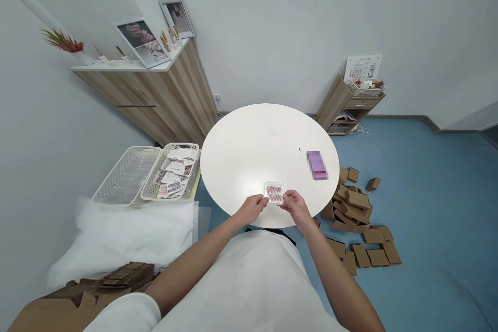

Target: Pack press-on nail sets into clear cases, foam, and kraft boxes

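A small clear pack of pink press-on nails [274,193] is held between my two hands over the near edge of the round white table [257,140]. My left hand [252,208] pinches its left side with thumb and fingers. On its right side, my right hand [296,207] grips the corner the same way. The nails lie in two rows and face up. A purple item [317,165], pixelated in the picture, rests on the right part of the table.
Left of the table stand a basket of packed nail sets [190,192] and a basket of clear plastic pieces [101,193]. White wrapping [132,233] lies nearer. Brown boxes [360,199] are piled on the floor at right. Wooden cabinets [194,88] stand behind.
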A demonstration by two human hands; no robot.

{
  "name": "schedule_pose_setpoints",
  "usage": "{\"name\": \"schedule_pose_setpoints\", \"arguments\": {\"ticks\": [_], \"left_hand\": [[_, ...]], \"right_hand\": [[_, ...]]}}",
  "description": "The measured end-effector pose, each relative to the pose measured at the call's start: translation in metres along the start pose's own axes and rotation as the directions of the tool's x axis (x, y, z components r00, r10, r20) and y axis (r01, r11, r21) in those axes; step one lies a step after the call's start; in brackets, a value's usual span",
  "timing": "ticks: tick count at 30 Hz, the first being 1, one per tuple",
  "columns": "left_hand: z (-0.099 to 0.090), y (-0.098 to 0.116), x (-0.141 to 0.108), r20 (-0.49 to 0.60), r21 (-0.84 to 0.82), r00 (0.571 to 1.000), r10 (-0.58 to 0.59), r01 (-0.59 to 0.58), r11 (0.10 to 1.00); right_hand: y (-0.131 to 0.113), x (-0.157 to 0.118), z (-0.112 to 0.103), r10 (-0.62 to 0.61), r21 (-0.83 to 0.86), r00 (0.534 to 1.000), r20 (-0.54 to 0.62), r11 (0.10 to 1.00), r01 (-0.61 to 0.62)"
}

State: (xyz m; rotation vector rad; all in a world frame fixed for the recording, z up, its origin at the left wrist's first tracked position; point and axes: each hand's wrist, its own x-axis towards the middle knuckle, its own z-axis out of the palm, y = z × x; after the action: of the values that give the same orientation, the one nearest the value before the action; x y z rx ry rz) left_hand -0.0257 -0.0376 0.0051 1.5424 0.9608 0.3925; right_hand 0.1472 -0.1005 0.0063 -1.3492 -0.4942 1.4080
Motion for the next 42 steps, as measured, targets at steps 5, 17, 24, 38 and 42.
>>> {"name": "schedule_pose_setpoints", "arguments": {"ticks": [5, 17, 24, 38, 42], "left_hand": [[0.003, 0.011, 0.01, -0.025, 0.021, 1.0, 0.006, -0.006, 1.0], [0.025, 0.014, 0.024, -0.107, 0.003, 0.994, 0.013, -0.013, 1.0], [0.036, 0.006, 0.013, -0.242, -0.106, 0.965, -0.097, 0.073, 0.992], [0.032, -0.015, -0.016, -0.332, -0.269, 0.917, -0.22, 0.132, 0.954], [0.018, -0.023, -0.018, -0.364, -0.327, 0.892, -0.268, 0.147, 0.934]], "right_hand": [[-0.007, 0.002, -0.008, -0.039, 0.01, 0.999, -0.008, 0.999, 0.039], [-0.011, 0.013, -0.026, -0.1, -0.09, 0.995, -0.007, 0.991, 0.099], [-0.003, 0.027, -0.031, -0.041, -0.106, 0.998, 0.056, 0.993, 0.047], [0.012, 0.046, -0.009, 0.109, -0.239, 0.978, 0.179, 0.969, -0.065], [0.02, 0.054, 0.014, 0.126, -0.283, 0.979, 0.159, 0.956, -0.077]]}}
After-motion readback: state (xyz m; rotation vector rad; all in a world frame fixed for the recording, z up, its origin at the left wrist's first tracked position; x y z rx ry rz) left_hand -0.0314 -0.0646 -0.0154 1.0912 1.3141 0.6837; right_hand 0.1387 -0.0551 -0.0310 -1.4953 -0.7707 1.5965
